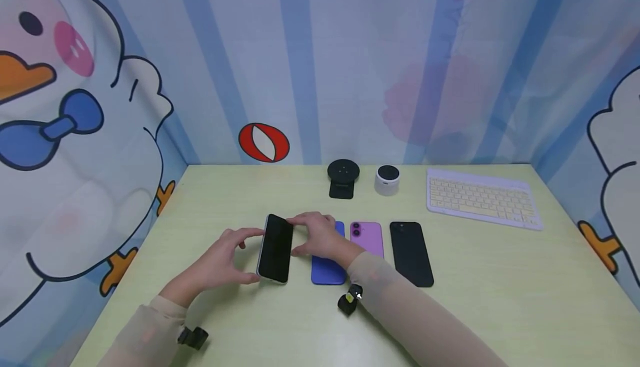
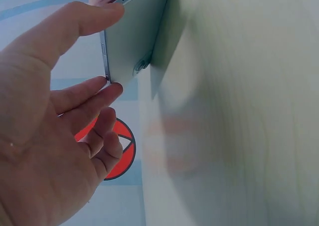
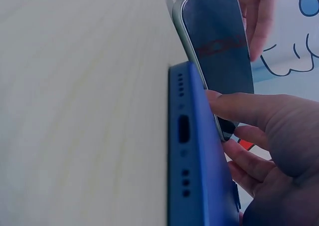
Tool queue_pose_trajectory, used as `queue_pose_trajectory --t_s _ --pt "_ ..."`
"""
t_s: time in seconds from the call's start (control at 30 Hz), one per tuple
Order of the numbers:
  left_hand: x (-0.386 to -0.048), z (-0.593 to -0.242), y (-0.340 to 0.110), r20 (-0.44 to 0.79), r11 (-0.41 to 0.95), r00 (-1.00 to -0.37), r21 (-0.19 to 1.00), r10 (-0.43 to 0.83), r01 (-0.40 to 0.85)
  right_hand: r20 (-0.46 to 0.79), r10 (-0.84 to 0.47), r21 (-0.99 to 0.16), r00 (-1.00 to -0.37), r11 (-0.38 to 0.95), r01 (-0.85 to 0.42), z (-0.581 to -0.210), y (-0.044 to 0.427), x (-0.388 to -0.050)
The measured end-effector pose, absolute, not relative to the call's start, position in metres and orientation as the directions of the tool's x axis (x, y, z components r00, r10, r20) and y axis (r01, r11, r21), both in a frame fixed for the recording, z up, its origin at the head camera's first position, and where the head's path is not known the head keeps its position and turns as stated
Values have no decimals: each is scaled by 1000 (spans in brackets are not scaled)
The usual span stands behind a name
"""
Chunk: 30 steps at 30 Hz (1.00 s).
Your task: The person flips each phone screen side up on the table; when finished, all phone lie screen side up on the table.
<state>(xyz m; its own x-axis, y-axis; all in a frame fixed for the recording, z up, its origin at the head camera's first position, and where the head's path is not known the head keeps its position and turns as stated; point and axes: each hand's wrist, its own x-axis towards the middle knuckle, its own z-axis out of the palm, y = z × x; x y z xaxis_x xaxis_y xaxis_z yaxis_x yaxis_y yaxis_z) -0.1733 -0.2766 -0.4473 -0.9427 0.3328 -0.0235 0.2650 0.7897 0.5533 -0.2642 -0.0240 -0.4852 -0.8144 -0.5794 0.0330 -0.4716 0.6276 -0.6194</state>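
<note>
Phone: tilted in both hands, left of the other phones on the table [image 1: 500, 300]; its dark screen [image 1: 276, 249] faces up, its left edge is raised and its pale back shows in the left wrist view; whether its lower edge touches the table, I cannot tell.
Left hand [image 1: 220, 261]: its grip is spread wide along the phone's left edge, thumb at the near corner, fingertips toward the far corner, holding it between them.
Right hand [image 1: 322, 239]: its grip is partly open on the opposite edge, thumb against the side, fingers at the far corner, holding the phone there.
Blue phone [image 1: 327, 271]: just right of the held phone, its far part mostly hidden behind the right hand.
Pink phone [image 1: 367, 239]: beside the blue one, camera side up, near end covered by the right sleeve [image 1: 400, 306].
Black phone [image 1: 411, 253]: lies flat at the right end of the row.
Black stand [image 1: 343, 172]: round-topped, near the table's back edge.
White cylinder [image 1: 387, 182]: dark-topped, just right of the stand.
Keyboard [image 1: 482, 197]: pale purple with cream keys, at the back right.
</note>
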Motion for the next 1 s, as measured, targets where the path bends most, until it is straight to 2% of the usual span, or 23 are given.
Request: queue_pose_trajectory --t_s 0.17,0.67,1.0 --pt "-173 -449 -278 10 819 -938 485 345 307 23 -580 -617 -814 633 -469 -487 -24 -266" --pt "-178 -463 -272 -10 898 -943 307 333 314 -5 -591 -600 -807 647 -470 -480 -23 -262" --pt "-179 -459 -267 -92 911 -938 286 334 297 -24 -628 -548 -777 659 -516 -477 -18 -261"
